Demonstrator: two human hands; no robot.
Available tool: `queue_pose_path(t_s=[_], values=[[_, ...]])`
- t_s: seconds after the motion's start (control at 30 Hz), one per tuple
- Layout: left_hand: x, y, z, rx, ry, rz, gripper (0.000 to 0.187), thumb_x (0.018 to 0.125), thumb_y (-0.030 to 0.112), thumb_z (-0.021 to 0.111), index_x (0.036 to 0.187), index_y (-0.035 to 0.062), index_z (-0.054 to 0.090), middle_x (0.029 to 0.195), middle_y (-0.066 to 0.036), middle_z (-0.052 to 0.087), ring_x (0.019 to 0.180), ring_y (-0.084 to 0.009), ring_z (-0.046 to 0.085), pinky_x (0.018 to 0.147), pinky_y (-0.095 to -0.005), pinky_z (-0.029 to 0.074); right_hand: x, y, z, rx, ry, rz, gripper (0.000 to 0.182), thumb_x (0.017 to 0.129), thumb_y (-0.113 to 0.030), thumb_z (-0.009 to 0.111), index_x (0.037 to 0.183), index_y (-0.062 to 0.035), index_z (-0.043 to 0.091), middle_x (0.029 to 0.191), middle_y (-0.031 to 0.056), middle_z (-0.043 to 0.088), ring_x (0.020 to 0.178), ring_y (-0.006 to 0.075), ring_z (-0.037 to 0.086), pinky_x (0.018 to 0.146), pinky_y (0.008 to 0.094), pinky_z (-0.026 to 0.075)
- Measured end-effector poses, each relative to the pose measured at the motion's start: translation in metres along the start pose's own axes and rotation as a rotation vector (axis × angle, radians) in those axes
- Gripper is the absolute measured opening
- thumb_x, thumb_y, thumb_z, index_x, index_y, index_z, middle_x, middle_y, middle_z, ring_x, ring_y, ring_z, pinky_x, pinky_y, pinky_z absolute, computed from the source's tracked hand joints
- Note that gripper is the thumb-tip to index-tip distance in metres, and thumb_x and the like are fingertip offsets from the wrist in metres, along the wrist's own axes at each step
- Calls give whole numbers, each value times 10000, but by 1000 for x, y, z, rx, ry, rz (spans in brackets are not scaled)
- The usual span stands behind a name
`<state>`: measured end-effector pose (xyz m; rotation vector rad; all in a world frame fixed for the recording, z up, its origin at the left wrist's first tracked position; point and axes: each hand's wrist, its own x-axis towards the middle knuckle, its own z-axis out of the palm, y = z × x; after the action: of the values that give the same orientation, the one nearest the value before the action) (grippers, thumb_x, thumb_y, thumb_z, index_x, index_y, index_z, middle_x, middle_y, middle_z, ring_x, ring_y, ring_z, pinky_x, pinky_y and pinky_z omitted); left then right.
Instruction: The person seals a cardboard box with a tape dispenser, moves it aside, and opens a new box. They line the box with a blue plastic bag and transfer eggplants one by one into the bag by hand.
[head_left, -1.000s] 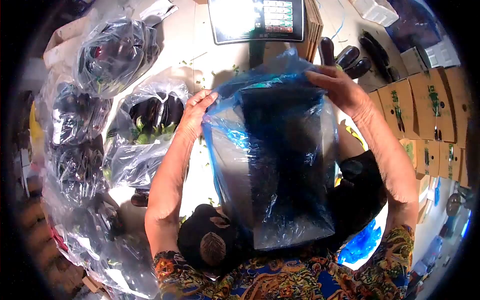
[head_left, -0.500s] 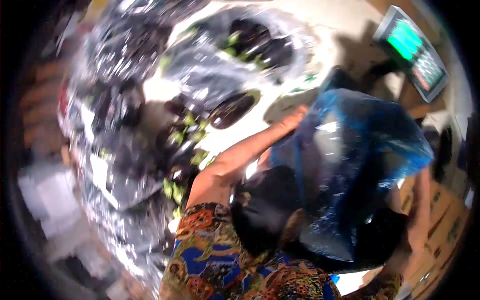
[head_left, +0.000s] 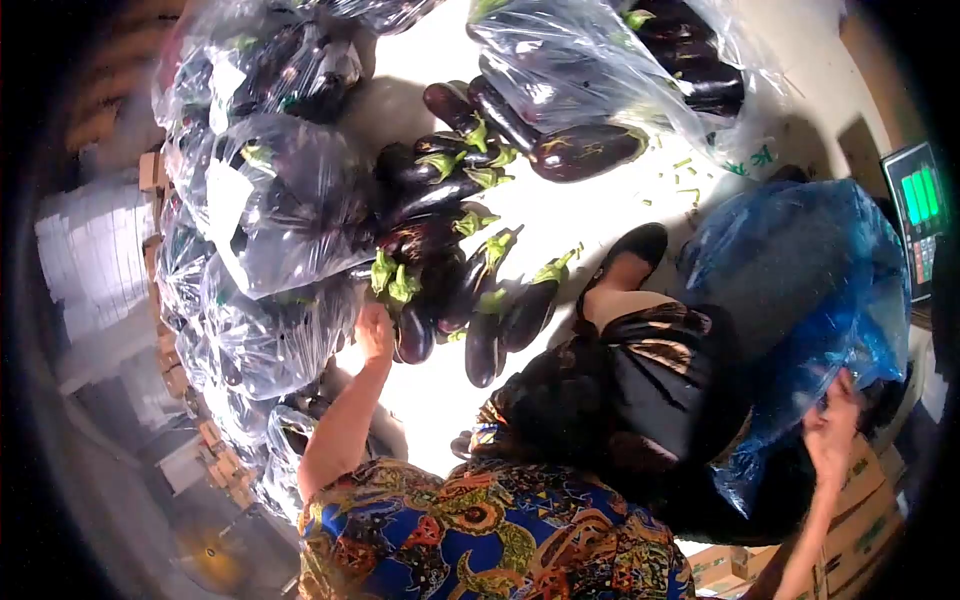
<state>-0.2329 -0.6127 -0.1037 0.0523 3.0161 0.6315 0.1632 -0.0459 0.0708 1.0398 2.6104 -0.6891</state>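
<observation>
At the near edge of the pile, my left hand (head_left: 374,335) is open, fingers stretched toward the loose eggplants (head_left: 430,245). One dark eggplant (head_left: 414,335) lies right beside it, and a clear plastic bag of eggplants (head_left: 290,215) borders it on the left. On the other side, my right hand (head_left: 835,425) grips the edge of a blue plastic bag (head_left: 790,270), which hangs wide and puffed out. The bag's contents are hidden. A foot in a black shoe (head_left: 625,265) and a bent leg in dark cloth rest on the white surface between my hands.
A digital scale display (head_left: 915,200) with green digits stands at the far right. Another clear bag with eggplants (head_left: 690,60) lies at the back. Cardboard boxes (head_left: 850,510) are low on the right; white stacked packs (head_left: 100,240) stand at the left.
My left hand has left the blue bag and moved left to the loose eggplants. My right hand still has the bag, which hangs lower and farther right. The view has shifted too.
</observation>
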Motion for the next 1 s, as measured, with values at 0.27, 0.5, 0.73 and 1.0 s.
queue_pose_path(t_s=[0.27, 0.5, 0.73, 1.0], values=[[-48, -30, 21, 144, -72, 204, 739, 637, 207, 797, 1257, 26, 436, 1202, -231, 428, 1097, -406, 423, 954, -501, 369, 12, 89, 93, -9, -195, 30, 371, 862, -105, 541, 1228, -43, 536, 1221, 143, 529, 1094, 325, 488, 976, 366, 384], [-39, 11, 24, 512, -121, 143, 767, 587, 269, 835, 1198, 20, 442, 1151, -169, 472, 1095, -371, 428, 923, -517, 354, 18, 166, 134, 186, -187, 37, 383, 911, -161, 468, 1276, -51, 502, 1285, 123, 503, 1162, 304, 455, 1021, 377, 347], [-27, 19, 46, 496, -61, 108, 865, 571, 331, 845, 1249, 12, 411, 1119, -173, 521, 1100, -363, 432, 940, -523, 320, 35, 209, 165, 345, -188, 20, 403, 960, -218, 396, 1324, -60, 468, 1348, 104, 477, 1231, 282, 422, 1065, 387, 310], [-5, 41, 7, 82, -273, 380, 901, 531, 244, 840, 1290, -5, 425, 1163, -210, 536, 1101, -374, 490, 962, -459, 384, 45, 279, 194, 962, -371, -47, 437, 1017, -283, 313, 1380, -70, 429, 1421, 82, 447, 1309, 258, 385, 1116, 400, 268]])
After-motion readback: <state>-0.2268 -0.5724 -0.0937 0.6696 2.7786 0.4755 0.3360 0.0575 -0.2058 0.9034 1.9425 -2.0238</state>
